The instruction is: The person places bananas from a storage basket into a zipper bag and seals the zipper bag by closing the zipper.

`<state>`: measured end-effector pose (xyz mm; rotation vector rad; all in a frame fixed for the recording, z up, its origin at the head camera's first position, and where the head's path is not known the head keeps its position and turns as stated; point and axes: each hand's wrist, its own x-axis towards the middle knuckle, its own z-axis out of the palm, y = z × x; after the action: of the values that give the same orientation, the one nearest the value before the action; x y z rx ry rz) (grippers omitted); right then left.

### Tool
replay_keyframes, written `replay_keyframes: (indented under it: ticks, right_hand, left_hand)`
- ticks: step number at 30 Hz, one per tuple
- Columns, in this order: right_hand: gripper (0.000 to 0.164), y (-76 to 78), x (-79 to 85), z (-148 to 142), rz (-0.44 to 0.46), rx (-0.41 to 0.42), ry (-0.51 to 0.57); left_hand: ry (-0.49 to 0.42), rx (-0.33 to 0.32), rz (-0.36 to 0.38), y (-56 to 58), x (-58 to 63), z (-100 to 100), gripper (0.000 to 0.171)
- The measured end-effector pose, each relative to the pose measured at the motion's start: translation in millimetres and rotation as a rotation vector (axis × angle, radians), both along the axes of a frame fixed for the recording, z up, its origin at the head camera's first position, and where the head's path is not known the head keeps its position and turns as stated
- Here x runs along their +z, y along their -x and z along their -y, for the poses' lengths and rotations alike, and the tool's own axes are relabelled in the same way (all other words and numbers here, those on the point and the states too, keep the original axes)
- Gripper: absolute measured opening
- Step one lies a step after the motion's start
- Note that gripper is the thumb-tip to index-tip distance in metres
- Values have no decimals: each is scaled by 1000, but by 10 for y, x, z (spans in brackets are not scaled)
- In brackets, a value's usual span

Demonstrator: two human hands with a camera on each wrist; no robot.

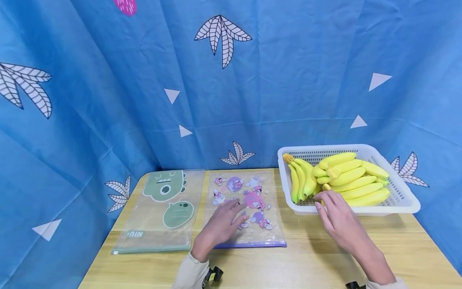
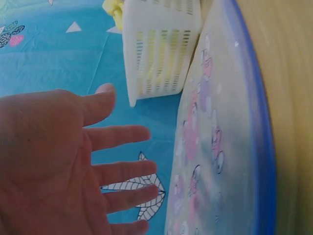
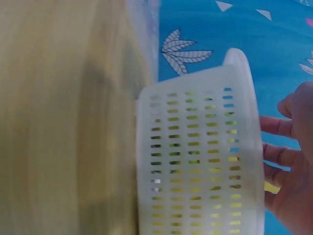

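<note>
My left hand (image 1: 223, 223) hovers over a clear zip bag (image 1: 268, 235) printed with pink and purple characters and edged by a purple zipper. In the left wrist view its fingers are spread and nearly straight, holding nothing. At the near rim of a white plastic basket (image 1: 406, 202), my right hand (image 1: 341, 222) reaches over with loosely bent fingers. The right wrist view shows those fingers just past the rim, partly hidden by the basket wall. Several yellow bananas (image 1: 355, 184) fill the basket, and a smaller bunch (image 1: 303, 178) lies at its left end.
Left of the printed bag lies another clear zip bag (image 1: 144, 218) with green dinosaur shapes and a green zipper. Everything rests on a light wooden table (image 1: 281, 269). Directly behind it hangs a blue curtain (image 1: 296, 80) with leaf and triangle prints.
</note>
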<state>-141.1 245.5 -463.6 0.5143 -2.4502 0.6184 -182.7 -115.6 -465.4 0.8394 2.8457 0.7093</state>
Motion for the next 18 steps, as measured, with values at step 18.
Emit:
replay_keyframes:
  ticks: [18]
  right_hand:
    - [20,11,-141,91,-5,-94,-196]
  left_hand:
    - [225,-40,212,-220,-49,-152,70]
